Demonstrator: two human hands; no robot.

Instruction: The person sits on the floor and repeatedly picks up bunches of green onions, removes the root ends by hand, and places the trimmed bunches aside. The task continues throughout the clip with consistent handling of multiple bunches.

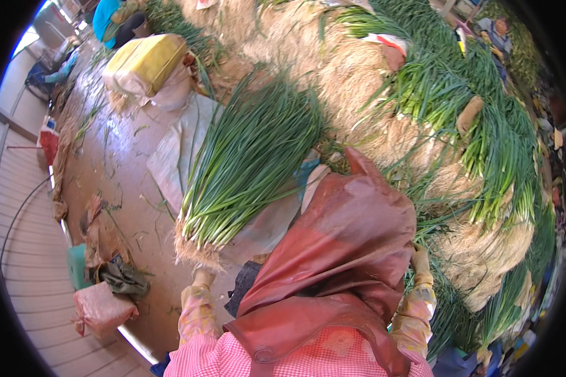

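A large bunch of green onions (250, 165) lies before me on a pale plastic sheet (184, 136), its leaves pointing away. Its matted roots (195, 247) face me. My left hand (204, 277), in a light glove, is right at these roots; its fingers are hidden, so I cannot tell whether it grips them. At the right side of my red waterproof apron (335, 231), my gloved right hand (420, 259) hangs low beside loose green leaves. Its fingers are mostly out of sight. Heaped green onions (495, 160) with thick tan roots (481, 254) lie to my right.
A yellow wrapped bundle (146, 63) sits on the wet floor (118, 155) ahead left. A pink sack (104, 307) and a green plastic item (78, 266) lie near the left wall. One person (111, 23) crouches far left; another person (495, 37) is far right.
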